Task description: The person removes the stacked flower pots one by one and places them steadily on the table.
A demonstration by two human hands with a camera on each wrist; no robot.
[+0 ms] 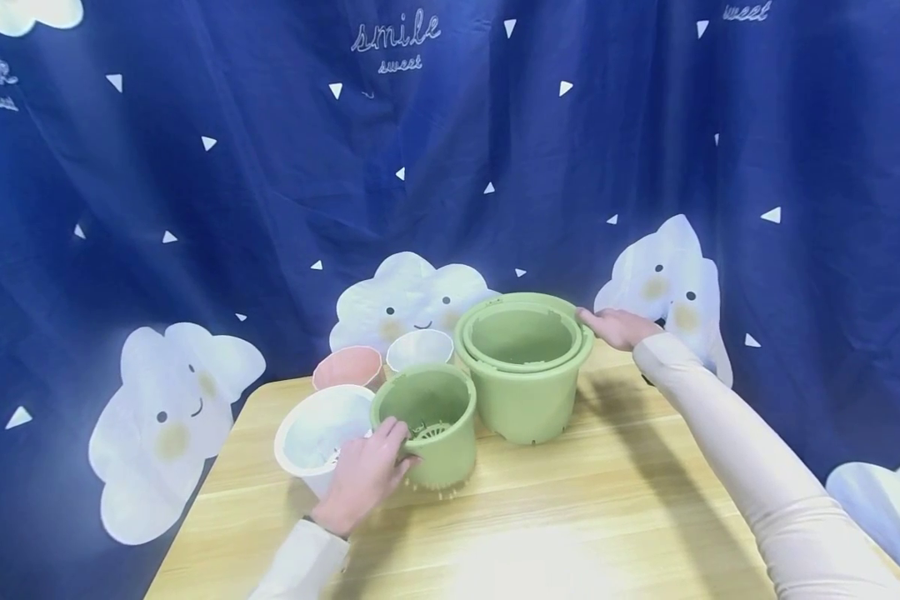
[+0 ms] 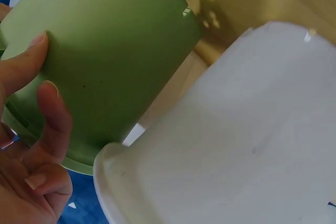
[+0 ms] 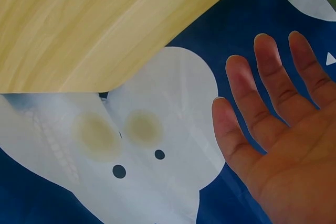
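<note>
My left hand [image 1: 367,471] pinches the rim of a small green flower pot [image 1: 450,454], which has a slotted bottom. In the left wrist view the thumb [image 2: 26,64] lies along the outside of that green pot [image 2: 115,61]. A white pot [image 1: 300,467] stands right beside it, partly behind the hand and wrist. To the right sits a large green pot [image 1: 528,408] with another green pot [image 1: 525,333] nested inside. My right hand [image 1: 618,327] reaches to the large pot's right rim, thumb at the edge. Its fingers [image 3: 270,93] are spread and loosely extended in the right wrist view.
Behind the white pot are a pink pot [image 1: 348,367] and a pale white pot [image 1: 420,348]. Everything stands on a light wooden table [image 1: 555,517]. A blue curtain [image 1: 450,167] with clouds and triangles hangs just past the table's far edge.
</note>
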